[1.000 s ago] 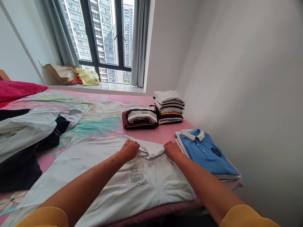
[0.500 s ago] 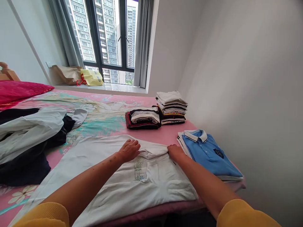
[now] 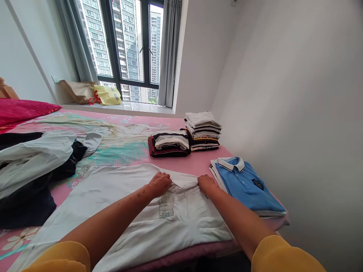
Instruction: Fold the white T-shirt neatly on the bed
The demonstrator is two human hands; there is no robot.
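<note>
Two hands rest at the collar of a white polo shirt spread on a bed.

At the far left a red pillow lies by the wall, and below it a loose heap of dark and white clothes sits on the pink floral bedspread. The white polo shirt lies flat across the near edge of the bed. The left hand presses palm down on it, fingers curled onto the left side of the collar; the right hand lies on the collar's right end, whether it pinches the cloth I cannot tell. Beyond them stand two stacks of folded clothes. Just right of the right hand lies a folded blue polo shirt, against the wall.
</note>
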